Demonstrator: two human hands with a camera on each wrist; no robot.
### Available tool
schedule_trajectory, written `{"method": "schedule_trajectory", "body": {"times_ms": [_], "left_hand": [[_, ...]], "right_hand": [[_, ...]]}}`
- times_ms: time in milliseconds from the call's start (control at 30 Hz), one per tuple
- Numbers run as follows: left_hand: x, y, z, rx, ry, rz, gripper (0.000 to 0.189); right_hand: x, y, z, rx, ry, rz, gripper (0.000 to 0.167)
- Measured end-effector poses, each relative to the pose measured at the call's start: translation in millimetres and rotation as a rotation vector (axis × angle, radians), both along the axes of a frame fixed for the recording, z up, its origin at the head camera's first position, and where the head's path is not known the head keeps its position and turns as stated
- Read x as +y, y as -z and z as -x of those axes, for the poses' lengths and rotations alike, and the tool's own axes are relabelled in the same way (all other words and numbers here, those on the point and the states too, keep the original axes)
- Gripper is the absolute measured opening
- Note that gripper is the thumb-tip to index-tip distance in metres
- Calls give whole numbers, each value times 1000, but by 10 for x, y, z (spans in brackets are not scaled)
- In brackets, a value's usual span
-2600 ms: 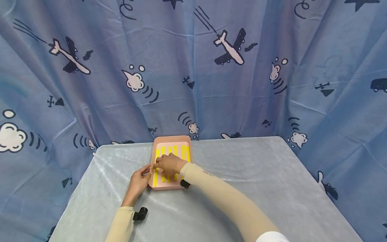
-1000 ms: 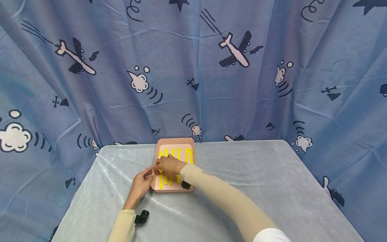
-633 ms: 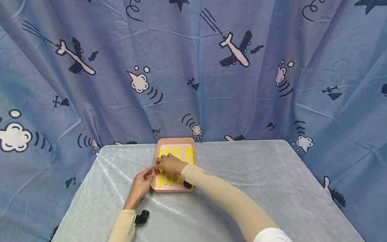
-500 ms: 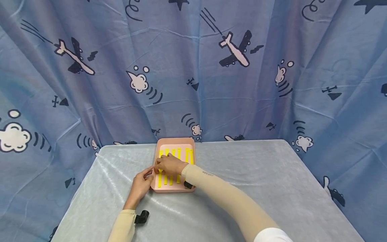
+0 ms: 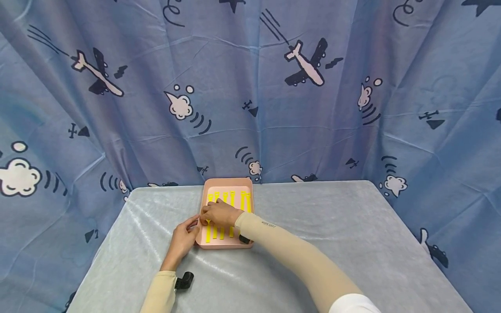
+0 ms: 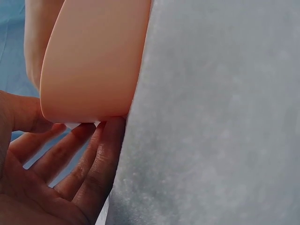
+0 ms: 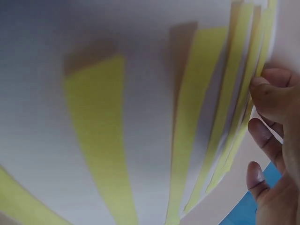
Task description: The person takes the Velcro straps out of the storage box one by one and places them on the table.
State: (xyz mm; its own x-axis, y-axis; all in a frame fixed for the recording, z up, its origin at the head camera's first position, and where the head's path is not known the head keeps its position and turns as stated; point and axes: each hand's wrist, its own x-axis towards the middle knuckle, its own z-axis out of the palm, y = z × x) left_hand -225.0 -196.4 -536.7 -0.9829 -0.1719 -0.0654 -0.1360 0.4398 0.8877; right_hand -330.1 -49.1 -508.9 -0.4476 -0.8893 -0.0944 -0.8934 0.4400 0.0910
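Note:
A pink tray stands near the table's far edge, with several long yellow strips lying side by side in it. Straight fingers of my left hand rest against the tray's left outer wall; in the left wrist view the thumb lies by the rim of the pink tray. Reaching over the tray, my right hand hides the middle of most strips. In the right wrist view, its thumb and index finger pinch the edge of the outermost yellow strip, while the other fingers are loosely bent.
A grey cloth covers the table. Behind it hangs a blue curtain printed with planes and clouds. Black wrist cameras sit on both sleeved forearms, the right one low over the tray.
The right fingertips have drawn together at the leftmost strip, and that strip has shifted slightly. The left hand stays against the tray's side. The head view has shifted a little.

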Motion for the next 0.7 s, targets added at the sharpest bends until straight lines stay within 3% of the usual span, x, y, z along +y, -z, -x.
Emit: {"method": "schedule_trajectory", "body": {"times_ms": [300, 700], "left_hand": [[9, 24, 20, 17, 7, 38, 46], [-13, 45, 23, 18, 13, 38, 46]], "right_hand": [[2, 31, 7, 55, -24, -6, 14], [0, 20, -1, 45, -29, -4, 16]]}}
